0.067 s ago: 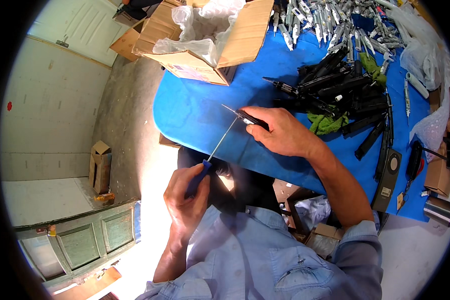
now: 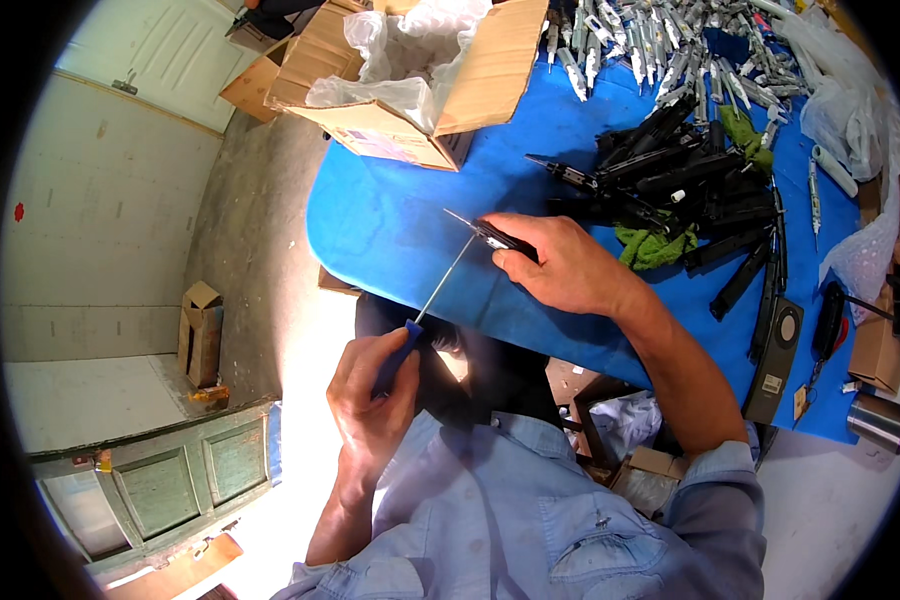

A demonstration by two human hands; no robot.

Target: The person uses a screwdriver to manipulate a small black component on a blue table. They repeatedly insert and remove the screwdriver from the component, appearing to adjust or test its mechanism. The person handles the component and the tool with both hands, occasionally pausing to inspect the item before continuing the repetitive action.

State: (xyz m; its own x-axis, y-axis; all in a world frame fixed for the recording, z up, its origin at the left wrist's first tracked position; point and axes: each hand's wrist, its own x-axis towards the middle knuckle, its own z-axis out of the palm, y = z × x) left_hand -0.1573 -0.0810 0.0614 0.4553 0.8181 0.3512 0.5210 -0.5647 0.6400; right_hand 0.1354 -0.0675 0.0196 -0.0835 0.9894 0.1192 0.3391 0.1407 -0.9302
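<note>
My left hand (image 2: 368,395) is closed around the blue handle of a screwdriver (image 2: 398,358). Its thin shaft slants up and right, with the tip touching a small black-and-silver tool (image 2: 505,241). That tool, which has a slim pointed metal end, is pinched between the thumb and fingers of my right hand (image 2: 575,268), above the near part of the blue-covered table (image 2: 370,225). Its exact kind cannot be made out. To the right of my right hand lies a heap of long black tools (image 2: 660,165), with a green cloth (image 2: 655,247) beneath some of them.
An open cardboard box (image 2: 410,135) with plastic wrapping stands at the table's far left. Many slim silver tools (image 2: 660,50) are piled at the back. Clear plastic bags (image 2: 850,115), a dark flat case (image 2: 773,365) and a metal cup (image 2: 882,423) line the right side.
</note>
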